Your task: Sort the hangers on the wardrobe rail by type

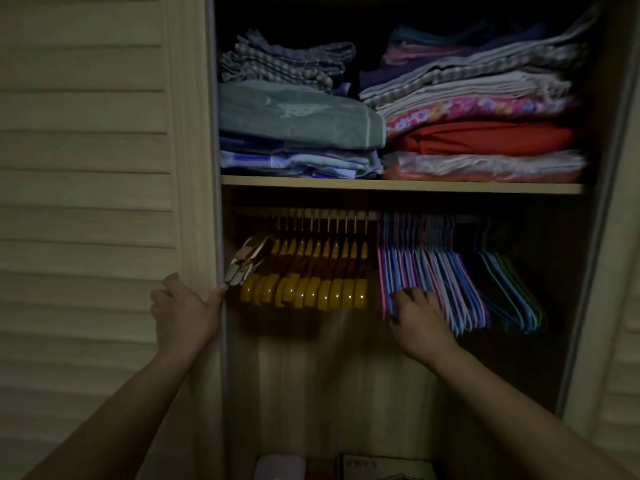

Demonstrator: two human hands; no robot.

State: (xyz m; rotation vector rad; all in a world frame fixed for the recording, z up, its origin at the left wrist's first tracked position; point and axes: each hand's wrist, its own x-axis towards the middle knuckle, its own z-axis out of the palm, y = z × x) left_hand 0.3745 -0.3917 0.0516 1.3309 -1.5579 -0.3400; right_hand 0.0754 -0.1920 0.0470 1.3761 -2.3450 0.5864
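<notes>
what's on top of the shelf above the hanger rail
Two stacks of folded fabric sit on the shelf: a green towel left, a red cloth right. Anything behind them is hidden in darkness.

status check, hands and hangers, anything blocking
Left hand open at louvred door edge. Right hand open, fingers on thin pink-and-blue wire hangers. Chunky yellow plastic hangers already grouped left. Nothing blocking.

Open gap point(372, 271) between wooden hangers point(311, 271) and wire hangers point(436, 271).
</notes>
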